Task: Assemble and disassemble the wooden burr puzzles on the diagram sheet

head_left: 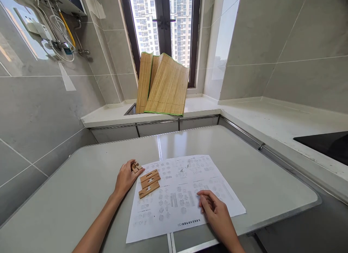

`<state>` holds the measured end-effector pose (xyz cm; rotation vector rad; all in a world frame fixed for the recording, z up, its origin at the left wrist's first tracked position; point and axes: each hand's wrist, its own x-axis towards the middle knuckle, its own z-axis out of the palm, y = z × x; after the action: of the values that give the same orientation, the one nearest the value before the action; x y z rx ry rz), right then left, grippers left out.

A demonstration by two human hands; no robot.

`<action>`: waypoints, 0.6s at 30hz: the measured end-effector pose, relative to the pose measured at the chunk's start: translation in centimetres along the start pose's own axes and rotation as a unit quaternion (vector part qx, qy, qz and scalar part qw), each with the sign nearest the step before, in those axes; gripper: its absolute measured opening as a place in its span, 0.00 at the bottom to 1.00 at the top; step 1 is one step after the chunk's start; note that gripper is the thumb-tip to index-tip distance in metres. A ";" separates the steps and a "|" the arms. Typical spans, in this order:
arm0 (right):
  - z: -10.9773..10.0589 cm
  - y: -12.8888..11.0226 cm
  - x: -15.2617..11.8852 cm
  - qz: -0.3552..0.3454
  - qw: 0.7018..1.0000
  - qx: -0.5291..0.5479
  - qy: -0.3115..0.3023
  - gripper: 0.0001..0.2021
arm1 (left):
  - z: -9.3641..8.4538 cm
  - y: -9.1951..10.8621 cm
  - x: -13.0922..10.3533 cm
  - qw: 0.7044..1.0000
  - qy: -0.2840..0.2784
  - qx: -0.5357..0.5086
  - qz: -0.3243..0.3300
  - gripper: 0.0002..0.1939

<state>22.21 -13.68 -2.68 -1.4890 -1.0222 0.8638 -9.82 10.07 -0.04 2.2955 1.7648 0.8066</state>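
My left hand is wrapped around some small notched wooden puzzle pieces at the sheet's upper left corner. Whether they touch the table, I cannot tell. Close beside it, several flat wooden puzzle bars with cut-out notches lie side by side on the printed sheet. Rows of small puzzle diagrams cover the paper, and its title appears upside down from here. My right hand is over the sheet's lower right part, its fingers loosely bent and somewhat apart, with nothing visible in them.
The paper lies on a pale glossy table with a seam down the middle. Beyond its far edge, a folded bamboo mat stands on the white counter by the window. A black panel is on the right counter.
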 end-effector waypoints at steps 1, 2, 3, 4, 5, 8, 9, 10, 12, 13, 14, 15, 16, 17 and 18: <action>0.0 -0.1 0.0 -0.001 1.000 0.000 -0.001 0.24 | -0.2 0.1 -0.1 1.000 0.007 -0.008 -0.010 0.36; 0.0 -0.1 0.0 -0.003 1.000 0.001 -0.001 0.24 | -0.5 0.4 -0.2 0.999 0.016 -0.019 -0.022 0.36; 0.0 -0.1 0.0 -0.005 1.000 0.002 0.001 0.24 | -0.7 0.9 -0.5 0.998 0.032 -0.033 -0.032 0.36; -0.1 -0.1 0.0 -0.007 1.000 0.005 0.004 0.24 | -0.9 1.7 -1.0 0.997 0.045 -0.049 -0.040 0.35; -0.1 -0.1 0.0 -0.007 1.000 0.007 0.005 0.24 | -1.1 2.6 -1.6 0.996 0.045 -0.071 -0.040 0.34; -0.1 0.0 0.0 -0.002 1.000 0.009 0.002 0.25 | -1.1 6.3 -4.5 0.993 -0.013 -0.118 0.029 0.33; -0.1 0.1 0.0 -0.001 1.000 0.008 0.001 0.26 | -0.9 7.6 -5.7 0.988 -0.038 -0.131 0.067 0.32; -0.1 0.1 0.0 0.000 1.000 0.006 -0.001 0.26 | -0.7 8.9 -6.8 0.982 -0.064 -0.141 0.107 0.33; -0.2 0.1 0.1 -0.001 1.000 0.004 -0.004 0.27 | 0.1 11.2 -8.9 0.968 -0.107 -0.154 0.165 0.35; -0.2 0.1 0.1 -0.003 1.000 0.002 -0.006 0.27 | 0.6 12.2 -9.8 0.962 -0.129 -0.158 0.183 0.36; -0.2 0.0 0.1 -0.005 1.000 0.001 -0.008 0.27 | 1.0 13.0 -10.5 0.955 -0.149 -0.161 0.197 0.37; -0.3 0.0 0.2 -0.007 1.000 0.002 -0.007 0.27 | 1.6 13.7 -11.0 0.951 -0.165 -0.163 0.205 0.39; -0.3 -0.1 0.2 -0.008 1.000 0.003 -0.004 0.27 | 2.1 14.3 -11.3 0.947 -0.177 -0.162 0.212 0.40; -0.3 -0.1 0.2 -0.008 1.000 0.005 -0.003 0.28 | 2.5 14.7 -11.5 0.945 -0.184 -0.162 0.218 0.41; -0.3 -0.2 0.2 -0.007 1.000 0.007 -0.001 0.28 | 3.0 15.1 -11.6 0.942 -0.188 -0.162 0.225 0.42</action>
<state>22.51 -13.60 -2.48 -1.4670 -1.0258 0.8613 2.60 -4.68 -0.10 2.4367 0.8906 0.5998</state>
